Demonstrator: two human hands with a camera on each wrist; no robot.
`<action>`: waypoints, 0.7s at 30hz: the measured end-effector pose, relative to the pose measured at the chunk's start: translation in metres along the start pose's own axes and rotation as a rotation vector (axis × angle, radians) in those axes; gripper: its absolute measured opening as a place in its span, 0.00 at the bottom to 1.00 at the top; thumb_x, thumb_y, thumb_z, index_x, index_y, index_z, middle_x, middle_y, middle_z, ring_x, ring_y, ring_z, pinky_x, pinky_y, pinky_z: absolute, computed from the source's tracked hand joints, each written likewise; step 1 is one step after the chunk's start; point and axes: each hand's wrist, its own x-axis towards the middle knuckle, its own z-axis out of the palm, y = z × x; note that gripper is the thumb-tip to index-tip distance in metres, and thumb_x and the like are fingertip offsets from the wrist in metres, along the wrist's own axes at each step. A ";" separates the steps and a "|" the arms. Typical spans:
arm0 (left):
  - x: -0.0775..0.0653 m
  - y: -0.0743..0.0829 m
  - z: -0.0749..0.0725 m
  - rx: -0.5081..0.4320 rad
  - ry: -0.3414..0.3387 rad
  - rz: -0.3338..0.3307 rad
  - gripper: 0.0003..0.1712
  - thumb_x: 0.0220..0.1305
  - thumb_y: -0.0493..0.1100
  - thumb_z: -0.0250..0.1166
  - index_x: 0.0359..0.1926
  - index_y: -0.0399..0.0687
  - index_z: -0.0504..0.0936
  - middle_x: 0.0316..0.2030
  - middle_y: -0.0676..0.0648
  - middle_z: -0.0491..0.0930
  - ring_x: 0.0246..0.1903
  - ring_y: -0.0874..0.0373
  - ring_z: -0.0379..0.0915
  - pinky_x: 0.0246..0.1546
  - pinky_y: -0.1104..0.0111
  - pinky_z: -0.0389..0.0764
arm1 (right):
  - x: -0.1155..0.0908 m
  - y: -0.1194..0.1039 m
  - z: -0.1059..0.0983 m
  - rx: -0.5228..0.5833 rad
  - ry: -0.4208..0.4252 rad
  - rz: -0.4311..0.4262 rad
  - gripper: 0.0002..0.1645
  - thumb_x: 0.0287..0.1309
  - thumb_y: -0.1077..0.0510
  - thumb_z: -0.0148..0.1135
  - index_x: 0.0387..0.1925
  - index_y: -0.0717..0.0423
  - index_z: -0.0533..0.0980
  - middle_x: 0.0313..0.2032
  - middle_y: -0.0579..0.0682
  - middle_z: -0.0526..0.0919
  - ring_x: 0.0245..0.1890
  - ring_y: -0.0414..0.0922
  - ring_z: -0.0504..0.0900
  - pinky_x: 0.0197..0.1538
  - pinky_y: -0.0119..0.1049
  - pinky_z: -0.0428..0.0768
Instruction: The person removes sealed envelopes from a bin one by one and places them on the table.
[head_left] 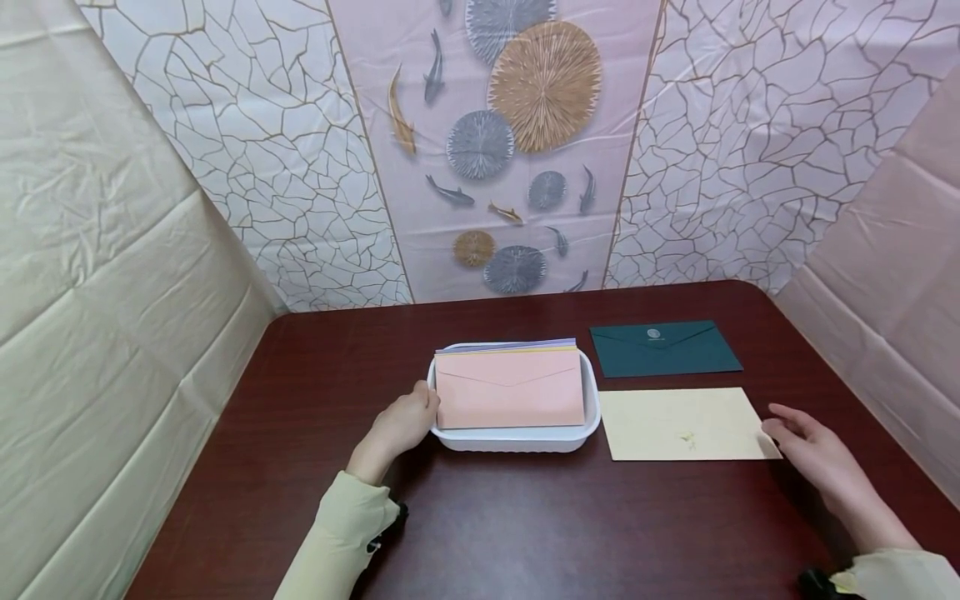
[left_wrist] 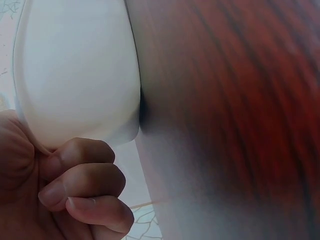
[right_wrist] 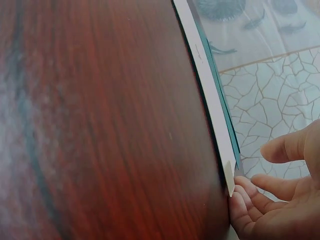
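Observation:
My left hand grips the left rim of a white plastic tray, its fingers curled under the edge in the left wrist view. Inside the tray lies a stack of envelopes, a pink envelope on top with purple and yellow edges showing behind it. To the right, a cream envelope with a small gold mark lies flat on the table. My right hand is at its lower right corner. In the right wrist view the fingertips meet that corner, which is slightly raised, while the thumb stands apart.
A dark green envelope with a pale emblem lies behind the cream one. Everything rests on a dark red-brown wooden table. Patterned cloth hangs behind the table, and plain cloth hangs along its left side.

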 end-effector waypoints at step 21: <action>0.002 -0.001 0.000 0.006 -0.019 -0.007 0.19 0.73 0.51 0.36 0.43 0.42 0.67 0.31 0.44 0.75 0.29 0.53 0.71 0.31 0.57 0.71 | 0.005 0.003 0.000 0.037 -0.036 0.012 0.45 0.70 0.40 0.39 0.69 0.74 0.47 0.58 0.74 0.62 0.40 0.34 0.70 0.40 0.37 0.71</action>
